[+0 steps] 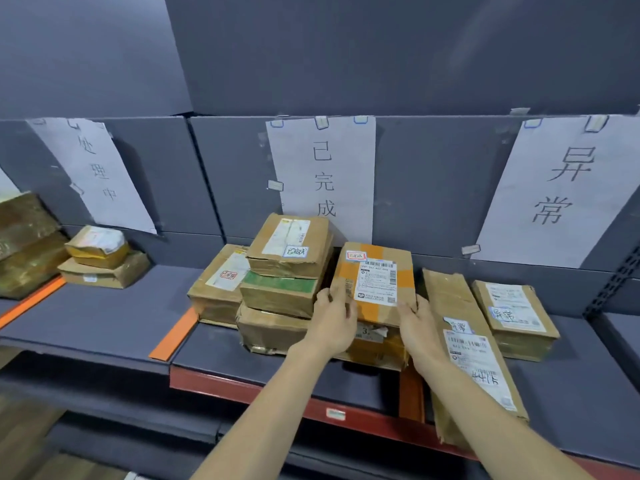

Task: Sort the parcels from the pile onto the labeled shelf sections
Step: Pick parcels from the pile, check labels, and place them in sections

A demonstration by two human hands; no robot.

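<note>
Dark grey metal shelf w/ red front edge (263, 389): largest item, split by orange divider strips (175, 336) into sections, each w/ a white paper sign taped to the back panel. L sign (100, 174) reads 处理中, ctr sign (323, 178) 已完成, R sign (561, 188) 异常.

Ctr section: fullest. Stack of brown cardboard parcels (280, 282), approx five incl. a green-faced one, plus a flat box at the base.

R section: long flat brown cardboard parcel (464, 344) overhanging the front edge, and a smaller brown box w/ blue-marked label (512, 317) just beside it.

L section: two small brown parcels stacked (104, 265). Further L, bulky brown wrapped parcels (24, 240), section sign not legible.

Item in hand: brown cardboard box w/ orange tape and white barcode label (375, 282), sitting on the base box in ctr section, right of the stack. Its red-framed tag appears to match the ctr sign; too small to confirm.

Left hand (334, 320) and right hand (417, 323) each pressed flat on a near corner, fingers spread, box between them.

Assessment: placement step near complete. Source pile not in view; remaining qty cannot be judged.
</note>
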